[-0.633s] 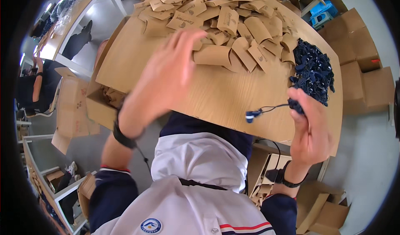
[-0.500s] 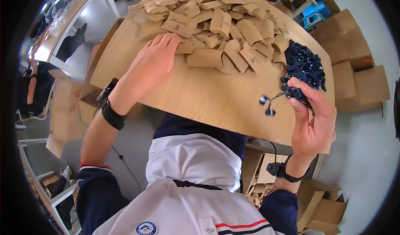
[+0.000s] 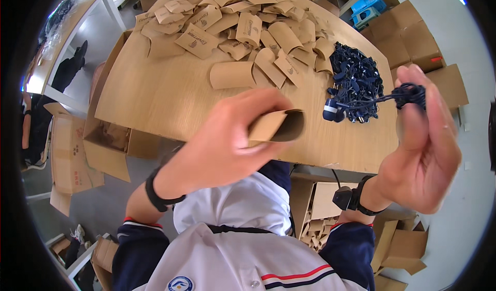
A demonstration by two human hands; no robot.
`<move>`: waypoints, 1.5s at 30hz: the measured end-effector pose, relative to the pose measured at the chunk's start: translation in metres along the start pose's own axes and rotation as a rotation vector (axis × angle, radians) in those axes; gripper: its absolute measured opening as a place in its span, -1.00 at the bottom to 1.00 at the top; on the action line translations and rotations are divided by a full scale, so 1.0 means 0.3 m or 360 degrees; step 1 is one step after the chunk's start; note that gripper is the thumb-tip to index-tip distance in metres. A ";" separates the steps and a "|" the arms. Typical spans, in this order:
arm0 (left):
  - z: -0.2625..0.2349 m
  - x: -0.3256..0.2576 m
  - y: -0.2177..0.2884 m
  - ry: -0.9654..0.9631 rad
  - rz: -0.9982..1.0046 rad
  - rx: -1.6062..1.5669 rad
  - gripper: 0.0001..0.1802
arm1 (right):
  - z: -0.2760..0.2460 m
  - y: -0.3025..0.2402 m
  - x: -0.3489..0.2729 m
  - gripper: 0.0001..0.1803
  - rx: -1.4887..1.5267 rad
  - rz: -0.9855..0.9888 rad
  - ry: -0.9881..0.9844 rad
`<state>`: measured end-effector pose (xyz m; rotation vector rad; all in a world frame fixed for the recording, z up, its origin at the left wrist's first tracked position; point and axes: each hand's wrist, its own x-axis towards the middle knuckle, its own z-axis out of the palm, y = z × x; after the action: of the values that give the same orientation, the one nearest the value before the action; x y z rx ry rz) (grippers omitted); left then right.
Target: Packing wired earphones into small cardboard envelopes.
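My left hand (image 3: 219, 138) is closed around a brown kraft pillow box (image 3: 266, 126) above the table's front edge. The box's end gapes toward the right, and its inside looks dark. Over the right side, my right hand (image 3: 426, 162) pinches a bundled pair of dark blue earphones (image 3: 412, 95) between thumb and fingers. The two earbuds dangle out to the left of the bundle, toward the box. Behind them lies a heap of similar dark blue earphones (image 3: 356, 76). Farther back and left, many flattened-looking kraft pillow boxes (image 3: 248, 29) are piled on the table.
The wooden table (image 3: 155, 97) curves across the front of me. Cardboard boxes (image 3: 413, 35) stack against the right wall, with a blue package (image 3: 367, 9) beyond. An open carton (image 3: 116, 141) stands below the left edge, and a box of kraft pieces (image 3: 320, 229) sits under the table.
My left hand has taken a pillow box from the pile's near side and brought it toward me, to the right. My right hand has lifted the earphones outward to the right.
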<state>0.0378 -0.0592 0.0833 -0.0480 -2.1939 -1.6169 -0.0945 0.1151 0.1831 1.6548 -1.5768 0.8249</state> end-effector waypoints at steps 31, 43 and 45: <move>0.022 -0.011 -0.041 -0.0415 -0.0629 -0.1069 -0.64 | 0.169 -0.045 -0.130 -0.80 0.0807 0.0339 -0.0687; 0.057 -0.035 -0.217 -0.0292 -0.0224 -0.0428 -0.78 | 0.201 -0.087 -0.183 -0.56 0.0693 0.0697 -0.0990; 0.041 -0.035 -0.213 -0.0369 -0.0054 -0.0273 -0.76 | 0.204 -0.089 -0.180 -0.58 0.0875 0.0966 -0.1029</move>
<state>0.0266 -0.0664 0.0187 -0.2611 -2.2255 -1.8993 -0.0722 0.0946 0.1027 1.9678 -2.5559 1.1781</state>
